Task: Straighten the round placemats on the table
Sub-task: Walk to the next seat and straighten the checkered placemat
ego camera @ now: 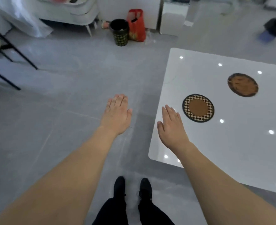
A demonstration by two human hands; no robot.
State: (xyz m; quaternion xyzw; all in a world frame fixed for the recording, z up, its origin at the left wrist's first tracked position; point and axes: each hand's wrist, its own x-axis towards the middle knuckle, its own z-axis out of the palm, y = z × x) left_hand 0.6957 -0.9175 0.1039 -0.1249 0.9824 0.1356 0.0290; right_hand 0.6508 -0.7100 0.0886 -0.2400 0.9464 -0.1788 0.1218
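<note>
Two round placemats lie on a glossy white table (pixel 231 143) at the right. The nearer placemat (pixel 198 108) has a brown centre and a checkered rim. The farther placemat (pixel 242 84) is brown with a dark rim and looks blurred. My right hand (pixel 172 127) is flat and empty over the table's left edge, just left of the checkered placemat and not touching it. My left hand (pixel 117 115) is stretched out flat over the grey floor, left of the table, holding nothing.
The table's rounded near corner (pixel 150 155) is just in front of my feet (pixel 132 187). A black patterned bin (pixel 119 32) and a red bag (pixel 136 25) stand on the floor at the back. A black-legged chair (pixel 2 51) is at the far left.
</note>
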